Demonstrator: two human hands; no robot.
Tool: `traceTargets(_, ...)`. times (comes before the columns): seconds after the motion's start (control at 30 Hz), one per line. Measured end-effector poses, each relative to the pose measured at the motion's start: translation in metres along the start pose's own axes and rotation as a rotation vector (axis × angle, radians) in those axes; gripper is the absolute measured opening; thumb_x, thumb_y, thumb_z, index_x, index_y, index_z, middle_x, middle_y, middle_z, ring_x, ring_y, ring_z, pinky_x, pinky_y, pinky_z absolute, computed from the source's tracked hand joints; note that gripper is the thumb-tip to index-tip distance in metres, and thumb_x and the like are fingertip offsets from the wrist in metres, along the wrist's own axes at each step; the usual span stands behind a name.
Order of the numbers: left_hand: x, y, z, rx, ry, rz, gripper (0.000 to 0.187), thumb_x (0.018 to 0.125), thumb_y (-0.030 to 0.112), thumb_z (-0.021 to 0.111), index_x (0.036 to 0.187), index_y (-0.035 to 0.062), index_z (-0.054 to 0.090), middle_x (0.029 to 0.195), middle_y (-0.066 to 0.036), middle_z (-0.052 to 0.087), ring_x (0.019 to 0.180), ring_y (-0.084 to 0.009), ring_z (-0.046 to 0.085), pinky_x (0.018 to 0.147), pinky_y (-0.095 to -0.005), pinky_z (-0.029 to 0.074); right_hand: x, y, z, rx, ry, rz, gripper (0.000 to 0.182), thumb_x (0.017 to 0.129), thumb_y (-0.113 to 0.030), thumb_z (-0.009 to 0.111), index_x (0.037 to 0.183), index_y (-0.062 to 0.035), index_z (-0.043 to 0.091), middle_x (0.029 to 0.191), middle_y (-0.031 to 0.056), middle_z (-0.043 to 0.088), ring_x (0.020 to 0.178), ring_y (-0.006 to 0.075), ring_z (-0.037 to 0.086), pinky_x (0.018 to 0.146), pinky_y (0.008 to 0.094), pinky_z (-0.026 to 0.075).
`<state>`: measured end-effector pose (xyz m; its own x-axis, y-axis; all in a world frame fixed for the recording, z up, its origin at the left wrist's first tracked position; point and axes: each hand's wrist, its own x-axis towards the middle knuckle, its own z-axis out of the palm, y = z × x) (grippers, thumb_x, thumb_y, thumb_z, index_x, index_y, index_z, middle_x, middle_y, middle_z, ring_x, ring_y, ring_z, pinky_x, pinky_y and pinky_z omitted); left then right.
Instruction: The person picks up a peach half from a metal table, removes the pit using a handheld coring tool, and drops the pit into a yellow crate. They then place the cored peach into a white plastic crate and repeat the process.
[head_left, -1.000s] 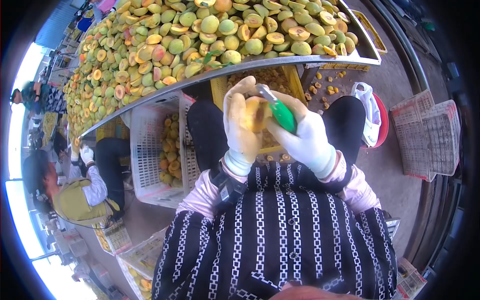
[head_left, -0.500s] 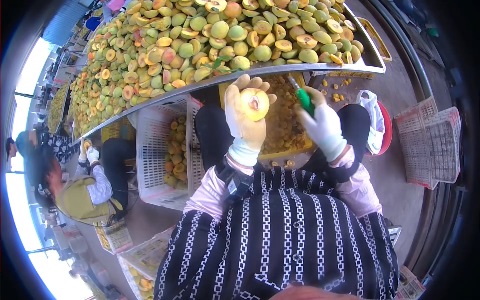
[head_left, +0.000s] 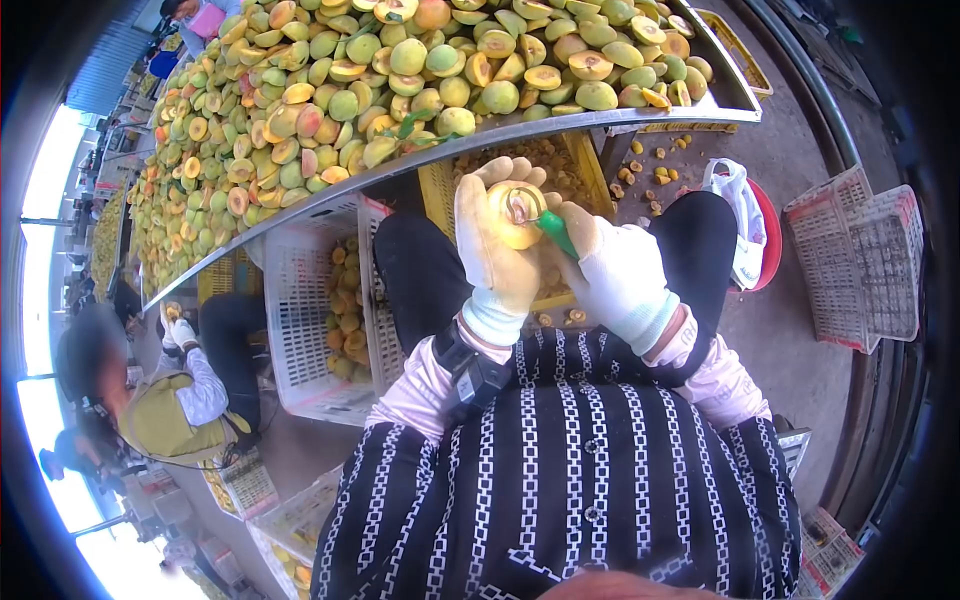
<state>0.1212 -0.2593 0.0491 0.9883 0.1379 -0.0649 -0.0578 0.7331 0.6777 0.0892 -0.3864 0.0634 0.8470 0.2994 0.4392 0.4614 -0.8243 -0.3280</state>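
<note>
- Fruit half (head_left: 505, 228) is sitting in the left hand (head_left: 488, 250), cut face up, above the yellow crate (head_left: 437, 192); juice may be making it slippery, so it could be twisting loose under pressure.
- Left hand is cupping it, fingers partly spread; that loose support could be letting the fruit tip.
- Right hand (head_left: 628, 270) is closing around the green-handled tool (head_left: 557, 233), its end meeting the cut face near the pit; cannot tell how deep. Pushing too hard could be tearing flesh or nicking the glove.
- Fruit heap (head_left: 330, 115) is lying close to the table edge (head_left: 400, 165); a knock could be sending pieces down.
</note>
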Motion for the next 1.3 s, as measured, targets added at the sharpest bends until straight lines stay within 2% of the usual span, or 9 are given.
traceTargets(0.3, -0.005, -0.002, -0.014, 0.041, 0.038, -0.035, 0.042, 0.098, 0.044, 0.041, 0.105, 0.0051, 0.055, 0.100, -0.012, 0.062, 0.093, -0.0263, 0.062, 0.073, -0.0399, 0.056, -0.012, -0.001, 0.011, 0.079, -0.180, -0.018, 0.019, 0.077, -0.012, 0.063, 0.090, -0.0051, 0.050, 0.063, 0.0108, 0.059, 0.051, 0.0291, 0.061, 0.046, 0.0390, 0.047)
traceTargets(0.53, 0.001, 0.019, -0.017, 0.280, -0.027, -0.135, 0.044, 0.099, 0.040, 0.039, 0.097, 0.0008, 0.059, 0.087, -0.012, 0.065, 0.075, -0.0244, 0.066, 0.062, -0.0337, 0.055, -0.016, -0.015, 0.009, 0.220, -0.159, 0.032, 0.020, 0.079, -0.010, 0.062, 0.092, -0.0028, 0.049, 0.063, 0.0139, 0.060, 0.054, 0.0328, 0.061, 0.048, 0.0404, 0.049)
traceTargets(0.6, 0.010, 0.027, -0.022, 0.501, -0.163, -0.281, 0.045, 0.099, 0.038, 0.038, 0.098, -0.0017, 0.059, 0.087, -0.013, 0.065, 0.075, -0.0235, 0.066, 0.063, -0.0324, 0.055, -0.018, -0.016, 0.010, 0.374, -0.280, 0.113, 0.023, 0.079, -0.011, 0.063, 0.093, -0.0017, 0.048, 0.062, 0.0160, 0.059, 0.056, 0.0352, 0.061, 0.049, 0.0422, 0.049)
traceTargets(0.77, 0.022, 0.024, -0.037, 0.324, -0.229, -0.414, 0.051, 0.100, 0.043, 0.037, 0.107, -0.0029, 0.057, 0.094, -0.016, 0.066, 0.082, -0.0263, 0.066, 0.079, -0.0369, 0.054, -0.011, -0.003, 0.020, 0.504, -0.416, 0.217, 0.028, 0.080, -0.018, 0.063, 0.095, -0.0008, 0.047, 0.064, 0.0218, 0.058, 0.064, 0.0407, 0.061, 0.055, 0.0455, 0.048)
traceTargets(0.87, 0.010, 0.016, -0.029, 0.199, -0.225, -0.136, 0.052, 0.100, 0.043, 0.034, 0.120, -0.0020, 0.051, 0.111, -0.020, 0.061, 0.095, -0.0292, 0.063, 0.088, -0.0399, 0.051, 0.002, 0.006, 0.007, 0.621, -0.464, 0.302, 0.029, 0.082, -0.022, 0.064, 0.094, -0.0016, 0.047, 0.067, 0.0236, 0.058, 0.068, 0.0413, 0.061, 0.058, 0.0459, 0.048)
traceTargets(0.93, 0.006, 0.004, -0.032, 0.230, -0.213, -0.044, 0.051, 0.100, 0.043, 0.036, 0.121, -0.0017, 0.051, 0.113, -0.020, 0.059, 0.098, -0.0291, 0.062, 0.089, -0.0392, 0.050, 0.000, 0.008, 0.011, 0.415, -0.340, 0.230, 0.028, 0.083, -0.023, 0.064, 0.092, -0.0018, 0.048, 0.066, 0.0220, 0.059, 0.066, 0.0399, 0.062, 0.057, 0.0446, 0.049)
traceTargets(1.07, 0.005, -0.009, -0.040, 0.294, -0.060, 0.030, 0.046, 0.100, 0.039, 0.038, 0.114, -0.0020, 0.055, 0.101, -0.017, 0.063, 0.088, -0.0257, 0.064, 0.081, -0.0352, 0.052, -0.004, -0.008, 0.013, 0.248, -0.379, 0.237, 0.027, 0.083, -0.022, 0.064, 0.094, -0.0016, 0.049, 0.065, 0.0193, 0.060, 0.064, 0.0382, 0.063, 0.057, 0.0436, 0.050)
traceTargets(1.13, 0.003, -0.003, -0.037, 0.267, -0.018, -0.196, 0.046, 0.099, 0.038, 0.038, 0.108, -0.0023, 0.057, 0.094, -0.016, 0.065, 0.082, -0.0245, 0.065, 0.074, -0.0345, 0.054, -0.003, -0.008, 0.010, 0.162, -0.415, 0.187, 0.026, 0.083, -0.020, 0.063, 0.096, -0.0011, 0.050, 0.068, 0.0179, 0.062, 0.063, 0.0377, 0.063, 0.057, 0.0436, 0.050)
traceTargets(1.3, 0.001, -0.003, -0.040, 0.321, 0.007, -0.250, 0.048, 0.099, 0.040, 0.040, 0.104, -0.0035, 0.059, 0.092, -0.015, 0.065, 0.079, -0.0230, 0.066, 0.069, -0.0332, 0.055, -0.004, 0.001, 0.013, 0.282, -0.516, 0.180, 0.030, 0.081, -0.017, 0.061, 0.102, 0.0019, 0.050, 0.069, 0.0208, 0.062, 0.061, 0.0339, 0.064, 0.056, 0.0413, 0.051)
